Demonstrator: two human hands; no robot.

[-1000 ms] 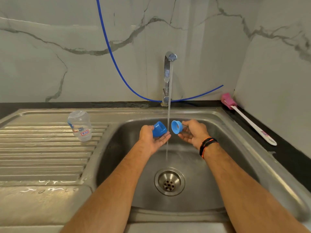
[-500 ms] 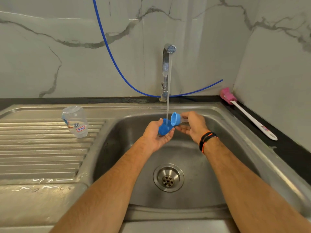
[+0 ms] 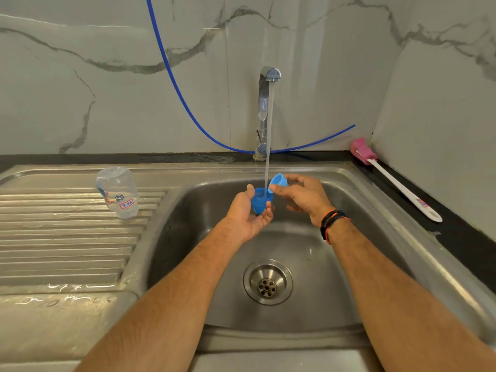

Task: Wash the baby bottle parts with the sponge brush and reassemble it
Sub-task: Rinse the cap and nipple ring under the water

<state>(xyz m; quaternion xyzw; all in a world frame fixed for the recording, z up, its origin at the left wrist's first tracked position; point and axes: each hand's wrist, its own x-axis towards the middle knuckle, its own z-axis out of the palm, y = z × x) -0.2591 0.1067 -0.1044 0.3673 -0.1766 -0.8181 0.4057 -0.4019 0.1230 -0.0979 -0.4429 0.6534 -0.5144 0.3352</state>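
My left hand (image 3: 248, 214) cups a blue bottle cap (image 3: 260, 204), open side up, right under the running water stream (image 3: 268, 146), and water fills it. Just to its right, my right hand (image 3: 303, 197) pinches a blue collar ring (image 3: 277, 181) beside the stream. The clear bottle body (image 3: 118, 193) stands upside down on the ribbed drainboard (image 3: 67, 237) to the left. Along the right counter lies the sponge brush (image 3: 397, 181), pink head at the back, white handle toward me.
The steel sink basin (image 3: 322, 264) has a round drain (image 3: 267, 281) below my hands. The tap (image 3: 264, 114) stands at the back centre, with a blue hose (image 3: 171, 73) hanging along the marble wall. A black counter strip (image 3: 456, 232) runs on the right.
My left hand brought the blue cap from beside the stream to under it, and water now pours into it. My right hand with the ring drew in close to the cap.
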